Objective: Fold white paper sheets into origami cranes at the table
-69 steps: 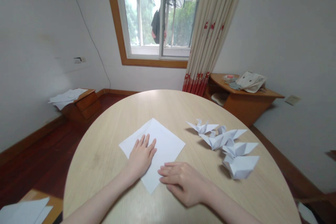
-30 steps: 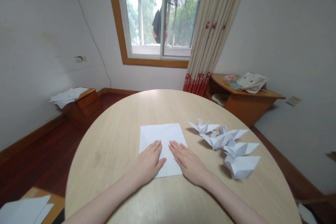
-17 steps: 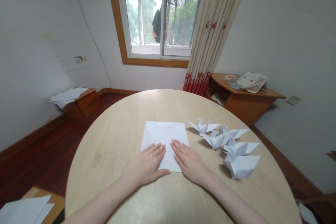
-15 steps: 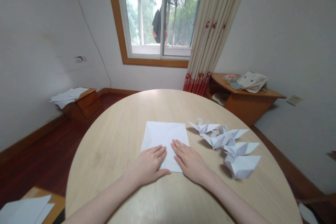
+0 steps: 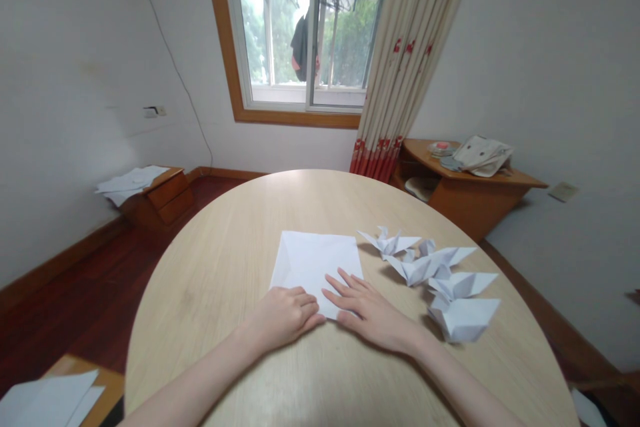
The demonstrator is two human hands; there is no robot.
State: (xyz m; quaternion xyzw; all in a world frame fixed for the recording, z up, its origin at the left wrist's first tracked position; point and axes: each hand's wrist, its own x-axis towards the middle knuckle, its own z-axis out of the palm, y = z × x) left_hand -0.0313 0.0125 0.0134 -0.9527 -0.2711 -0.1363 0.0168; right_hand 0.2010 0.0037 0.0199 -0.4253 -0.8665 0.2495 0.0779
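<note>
A white sheet of paper [image 5: 315, 260] lies flat on the round wooden table [image 5: 240, 247], with a faint crease near its left side. My left hand [image 5: 283, 313] rests at the sheet's near edge with its fingers curled under and touching the paper. My right hand [image 5: 373, 310] lies beside it on the near right corner, fingers stretched out and slightly spread. The two hands almost touch at the sheet's near edge.
Several folded white paper birds [image 5: 440, 280] sit on the table's right side. A low wooden cabinet [image 5: 160, 197] with papers stands at the left wall, a corner shelf [image 5: 465, 187] with a bag at the right. Loose sheets [image 5: 45, 397] lie at the lower left.
Earlier the sheet lay as a diamond; it has been turned square to me. Both hands slid back to its near edge, and my left fingers have curled in.
</note>
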